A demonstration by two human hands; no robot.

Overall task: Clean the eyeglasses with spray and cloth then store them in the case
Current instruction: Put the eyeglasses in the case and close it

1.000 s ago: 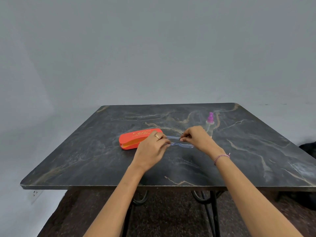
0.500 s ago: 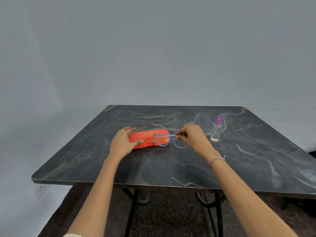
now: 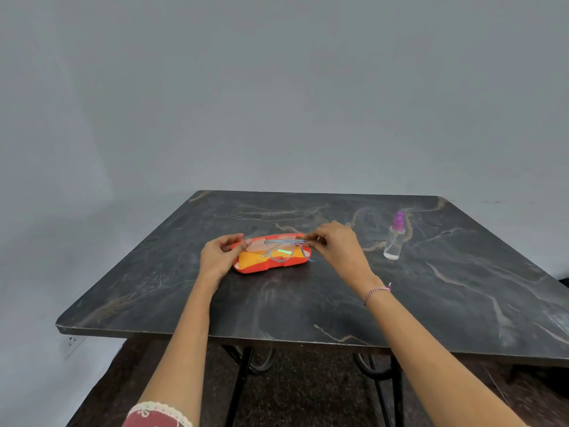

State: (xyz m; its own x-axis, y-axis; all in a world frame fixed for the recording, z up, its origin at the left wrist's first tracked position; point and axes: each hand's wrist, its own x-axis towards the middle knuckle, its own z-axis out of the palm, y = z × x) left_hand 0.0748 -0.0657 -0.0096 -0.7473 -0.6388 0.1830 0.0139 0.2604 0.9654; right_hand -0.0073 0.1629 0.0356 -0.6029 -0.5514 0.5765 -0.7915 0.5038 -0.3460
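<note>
Pinching the right end of the thin grey-blue plastic eyeglasses (image 3: pixel 284 241), the right hand (image 3: pixel 335 246) holds them just above the open orange-red oblong case (image 3: pixel 271 267), whose inside is yellow-orange. The left hand (image 3: pixel 220 257) curls round the case's left end, apparently gripping its raised lid; the fingers hide the contact. Well to the right, a clear spray bottle with a purple cap (image 3: pixel 394 241) stands on the dark, veined marble-look table (image 3: pixel 277 309).
</note>
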